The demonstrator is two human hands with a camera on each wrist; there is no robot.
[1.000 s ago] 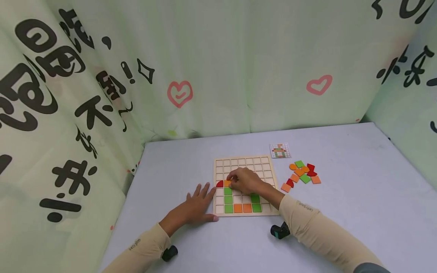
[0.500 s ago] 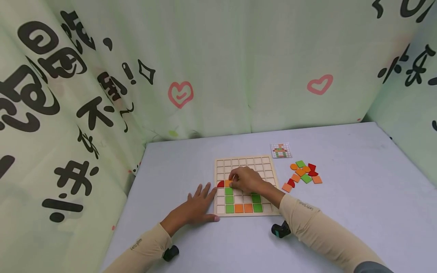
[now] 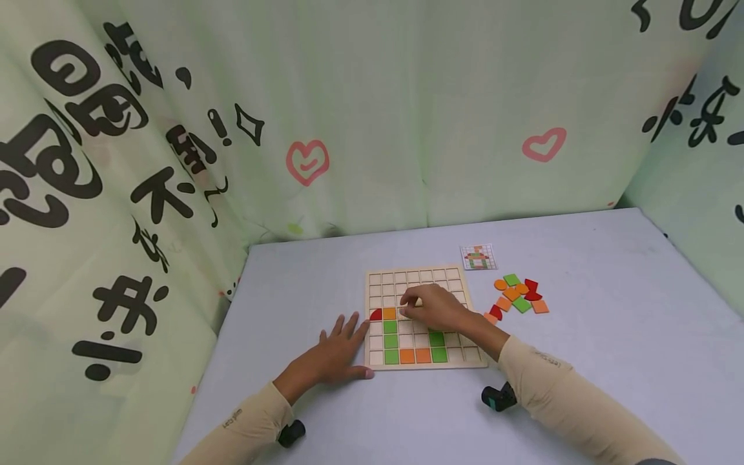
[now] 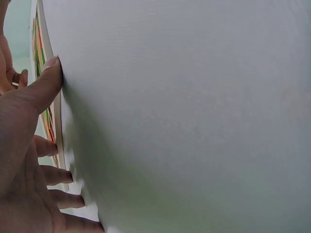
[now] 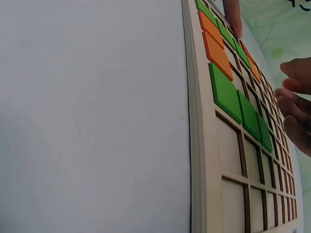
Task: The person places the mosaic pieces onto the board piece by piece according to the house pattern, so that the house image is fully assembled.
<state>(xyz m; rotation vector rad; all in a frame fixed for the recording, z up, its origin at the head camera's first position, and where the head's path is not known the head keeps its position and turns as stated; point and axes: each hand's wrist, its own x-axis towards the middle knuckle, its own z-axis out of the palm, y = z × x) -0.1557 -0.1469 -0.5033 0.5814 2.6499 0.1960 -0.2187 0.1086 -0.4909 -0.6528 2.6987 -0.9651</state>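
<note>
A wooden grid board (image 3: 415, 278) lies on the table. Green tiles (image 3: 391, 341) stand in columns in its lower part, with two orange square tiles (image 3: 415, 356) along the bottom row. One row above the left green column sit an orange tile (image 3: 389, 314) and a red rounded tile (image 3: 376, 314). My right hand (image 3: 433, 307) hovers over the board just right of that orange tile, fingers loosely bent; the right wrist view shows nothing between its fingertips (image 5: 286, 94). My left hand (image 3: 334, 355) rests with spread fingers against the board's left edge.
Several loose orange, green and red pieces (image 3: 519, 294) lie right of the board. A small pattern card (image 3: 479, 257) lies behind it on the white tabletop (image 3: 314, 278). Printed curtains (image 3: 424, 129) stand round the back and sides.
My right hand has let go of the orange tile, which stays in its cell beside the red one, and has moved a little right. The left hand stays in place.
</note>
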